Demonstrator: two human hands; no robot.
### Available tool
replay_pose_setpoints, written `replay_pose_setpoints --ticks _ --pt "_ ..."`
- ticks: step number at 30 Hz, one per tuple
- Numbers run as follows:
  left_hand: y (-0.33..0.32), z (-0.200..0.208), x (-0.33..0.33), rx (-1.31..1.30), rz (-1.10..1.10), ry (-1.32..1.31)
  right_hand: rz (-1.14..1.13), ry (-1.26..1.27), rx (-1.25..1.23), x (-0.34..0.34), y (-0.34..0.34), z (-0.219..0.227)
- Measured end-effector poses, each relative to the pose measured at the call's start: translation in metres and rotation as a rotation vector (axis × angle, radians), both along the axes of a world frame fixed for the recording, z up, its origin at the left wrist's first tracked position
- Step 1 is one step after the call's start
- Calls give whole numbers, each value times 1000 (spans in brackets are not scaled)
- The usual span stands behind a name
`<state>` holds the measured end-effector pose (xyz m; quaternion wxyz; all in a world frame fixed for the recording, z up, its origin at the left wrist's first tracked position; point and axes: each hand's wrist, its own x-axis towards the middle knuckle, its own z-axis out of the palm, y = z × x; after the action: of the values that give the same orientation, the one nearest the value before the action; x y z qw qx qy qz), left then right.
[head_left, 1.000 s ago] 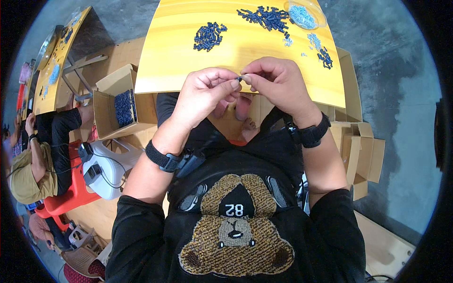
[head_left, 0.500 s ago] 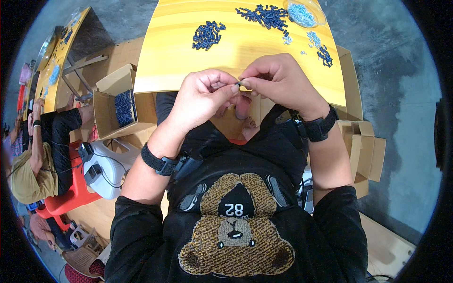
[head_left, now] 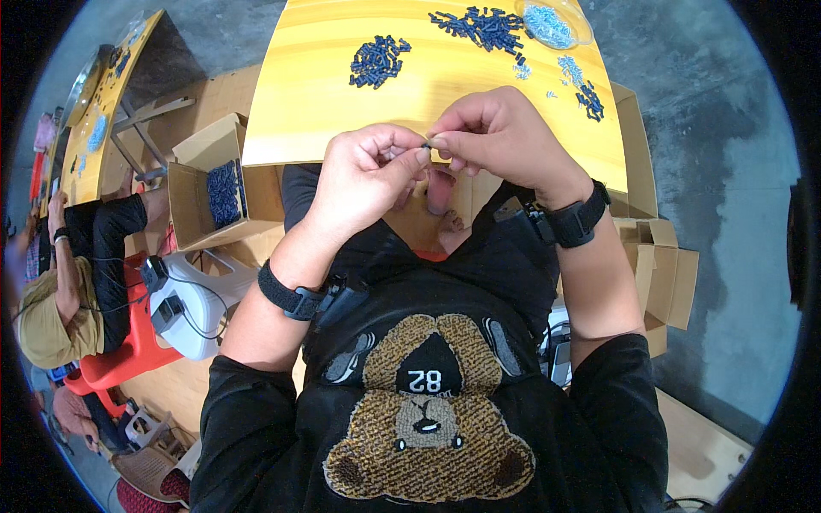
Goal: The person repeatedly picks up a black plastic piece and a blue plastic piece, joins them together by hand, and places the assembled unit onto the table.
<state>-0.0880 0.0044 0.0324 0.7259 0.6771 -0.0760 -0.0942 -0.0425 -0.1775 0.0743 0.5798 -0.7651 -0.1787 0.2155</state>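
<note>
My two hands meet above the near edge of the yellow table [head_left: 316,120]. My left hand [head_left: 369,175] is closed, pinching a small black piece [head_left: 426,146] between thumb and forefinger. The fingertips of my right hand [head_left: 505,145] are pinched at the same spot; whether they grip the black piece or a tiny part on it is too small to tell. Beyond my hands lie a pile of small black cylindrical pieces [head_left: 379,62] and a larger pile of the same pieces [head_left: 487,30].
A clear round bowl [head_left: 547,24] of small pale-blue or silvery parts stands at the far right. Loose silvery bits [head_left: 570,70] and black pieces [head_left: 590,101] lie nearer. A cardboard box [head_left: 192,192] of dark pieces stands left; another person [head_left: 64,299] sits beyond it.
My right hand has risen slightly and shifted a little left, its fingertips now a bit above the black piece. My left hand has barely moved.
</note>
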Motion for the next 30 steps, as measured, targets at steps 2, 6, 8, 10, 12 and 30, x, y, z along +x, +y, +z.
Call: replay_pose_setpoints --ticks 2,6,8,10,12,30 --pt "-1 0 1 39 47 -44 7 6 4 5 2 -3" --pt "0 2 5 71 118 -43 14 36 36 12 8 -5" --pt "3 2 6 72 109 -40 14 30 43 13 10 -7" --pt "4 0 9 46 128 -38 13 23 49 14 13 -14" --pt "5 -2 10 21 149 -40 -53 -138 109 12 18 -23" --pt "6 3 4 -436 80 433 -255 -869 -187 -26 35 -35"
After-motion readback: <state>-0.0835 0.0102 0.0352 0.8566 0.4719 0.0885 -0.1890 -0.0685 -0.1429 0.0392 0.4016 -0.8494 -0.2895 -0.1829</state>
